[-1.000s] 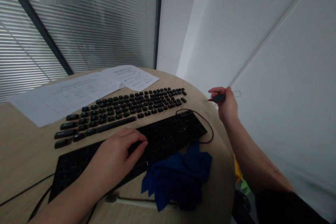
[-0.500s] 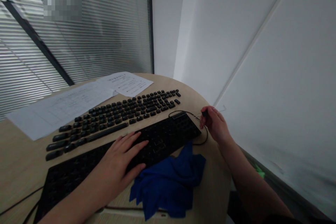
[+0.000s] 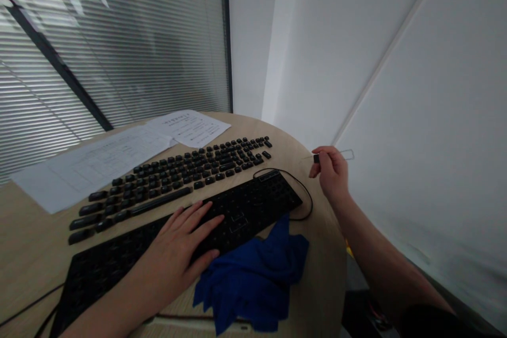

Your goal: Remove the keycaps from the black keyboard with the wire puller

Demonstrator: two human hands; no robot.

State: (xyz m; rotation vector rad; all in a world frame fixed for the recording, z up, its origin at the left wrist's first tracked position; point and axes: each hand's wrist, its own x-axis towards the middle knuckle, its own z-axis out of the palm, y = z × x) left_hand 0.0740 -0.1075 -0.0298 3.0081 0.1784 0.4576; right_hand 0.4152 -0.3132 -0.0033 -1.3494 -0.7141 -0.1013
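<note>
Flat on the black keyboard base (image 3: 253, 211), my left hand (image 3: 182, 245) rests with its fingers stretched out and slightly apart. The base has its keycaps off over much of its surface. My right hand (image 3: 331, 174), raised beyond the table's right edge, pinches a wire keycap puller (image 3: 316, 158) by its small black middle. A thin wire loop sticks out behind that hand, and fine wire ends point left. Loose black keycaps (image 3: 190, 169) lie in keyboard order on the table behind the base. A crumpled blue cloth (image 3: 255, 280) lies near my left thumb.
Printed paper sheets (image 3: 95, 163) cover the table's back left. A black cable (image 3: 310, 203) curves round the base's right end. Under the cloth, a pale flat object (image 3: 190, 323) shows at the front. A white wall (image 3: 415, 116) stands close on the right.
My right hand has moved right and slightly up, away from the keyboard base, with the keycap puller still in it. The left hand stays in place on the base.
</note>
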